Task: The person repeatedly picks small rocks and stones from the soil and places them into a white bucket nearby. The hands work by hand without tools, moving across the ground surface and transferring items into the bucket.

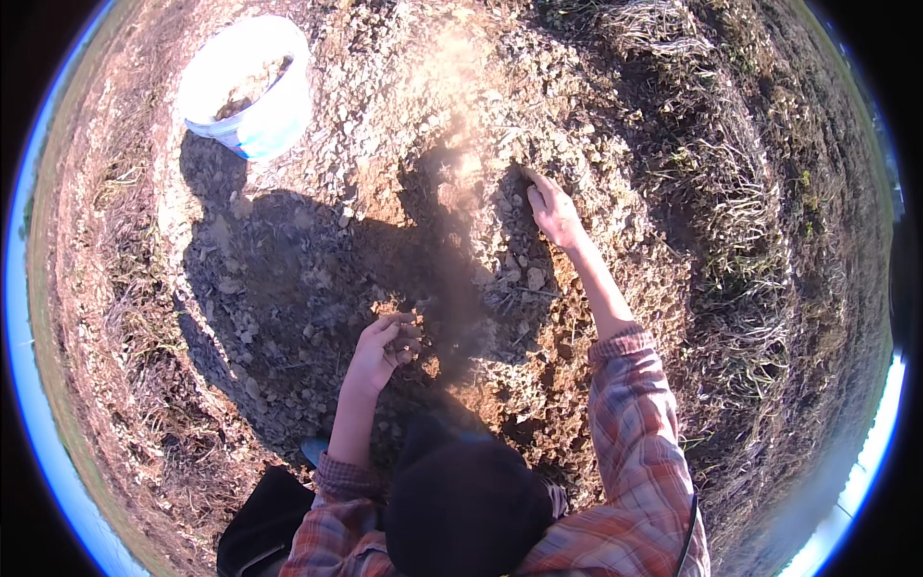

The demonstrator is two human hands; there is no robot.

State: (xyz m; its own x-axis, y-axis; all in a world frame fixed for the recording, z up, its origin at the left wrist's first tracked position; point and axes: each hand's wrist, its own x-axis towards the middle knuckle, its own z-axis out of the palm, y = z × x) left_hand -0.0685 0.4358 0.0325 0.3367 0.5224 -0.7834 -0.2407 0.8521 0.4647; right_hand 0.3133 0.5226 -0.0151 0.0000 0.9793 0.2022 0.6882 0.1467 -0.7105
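Note:
My left hand [383, 348] is low over the shaded soil [288, 288], left of centre, its fingers half curled beside some orange-brown clods; whether anything lies between them is too unclear to tell. With the arm stretched forward, my right hand [552, 209] touches the cloddy ground right of centre, fingertips at the edge of a shadow; the fingertips are partly lost against the soil. A white bucket [268, 130], partly filled with pale clods or lumps [254, 88], stands on the ground at the upper left, away from both hands.
Dry plant stalks [743, 216] run along the right side, with more dry growth [137, 317] at the left. Small stones or clods [535, 278] lie below my right hand. My shadow covers much of the middle ground. A dark cap [461, 498] shows at the bottom.

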